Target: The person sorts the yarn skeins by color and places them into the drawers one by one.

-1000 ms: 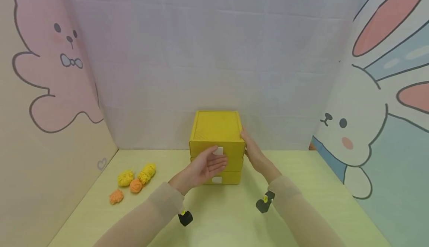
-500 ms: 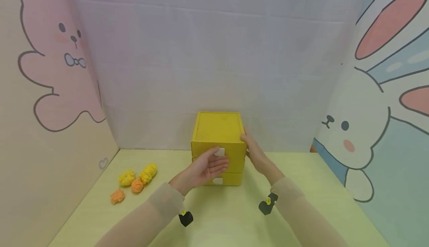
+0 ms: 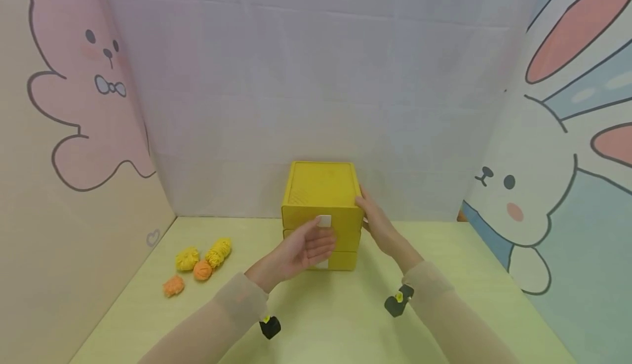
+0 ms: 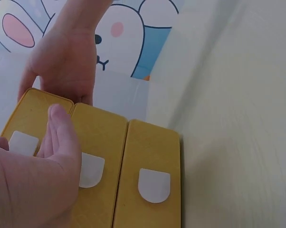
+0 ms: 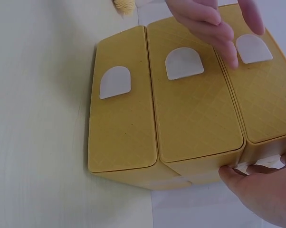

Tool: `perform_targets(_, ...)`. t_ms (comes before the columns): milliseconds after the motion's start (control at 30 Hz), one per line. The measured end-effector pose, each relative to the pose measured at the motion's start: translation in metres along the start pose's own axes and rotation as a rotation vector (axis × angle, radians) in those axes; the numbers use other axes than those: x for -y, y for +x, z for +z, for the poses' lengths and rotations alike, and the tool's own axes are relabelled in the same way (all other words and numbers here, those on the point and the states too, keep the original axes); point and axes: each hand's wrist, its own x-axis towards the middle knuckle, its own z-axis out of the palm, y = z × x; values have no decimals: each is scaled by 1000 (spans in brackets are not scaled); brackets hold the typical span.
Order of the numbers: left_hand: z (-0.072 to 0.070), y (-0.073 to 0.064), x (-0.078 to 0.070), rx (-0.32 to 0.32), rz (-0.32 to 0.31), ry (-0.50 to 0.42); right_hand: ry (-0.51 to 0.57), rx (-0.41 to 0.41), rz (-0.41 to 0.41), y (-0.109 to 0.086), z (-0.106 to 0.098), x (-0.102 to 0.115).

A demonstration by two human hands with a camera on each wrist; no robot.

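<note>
A yellow drawer box (image 3: 323, 186) with three drawers and white pull tabs stands at the back of the table. My left hand (image 3: 298, 251) is before its front, palm facing right, fingers fairly straight and the thumb by the top tab (image 5: 253, 48). In the right wrist view, the middle tab (image 5: 184, 63) and bottom tab (image 5: 115, 82) are uncovered. All three drawer fronts look flush. My right hand (image 3: 382, 229) rests against the box's right side near the top; part of its fingers is hidden behind the box in the left wrist view.
On the table's left lie two yellow yarn-like bundles, one rounded (image 3: 187, 259) and one longer (image 3: 219, 252), plus two orange balls (image 3: 202, 270), (image 3: 173, 286). A white cloth wall (image 3: 237, 188) is close behind the box. Cartoon-printed panels (image 3: 533, 199) flank both sides.
Both hands keep nearly the same places at the box, and the drawers look unchanged. The whole view shifts slightly.
</note>
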Motion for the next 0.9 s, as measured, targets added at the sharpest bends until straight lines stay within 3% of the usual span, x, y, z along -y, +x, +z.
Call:
perform_targets(333,-6,-5,22,47,-54,29,-4,14,-14,-2,-2,-2)
perform_targets(900,-16,0,43,-7,-91,-35,6,27,-36,-2,-5,-9)
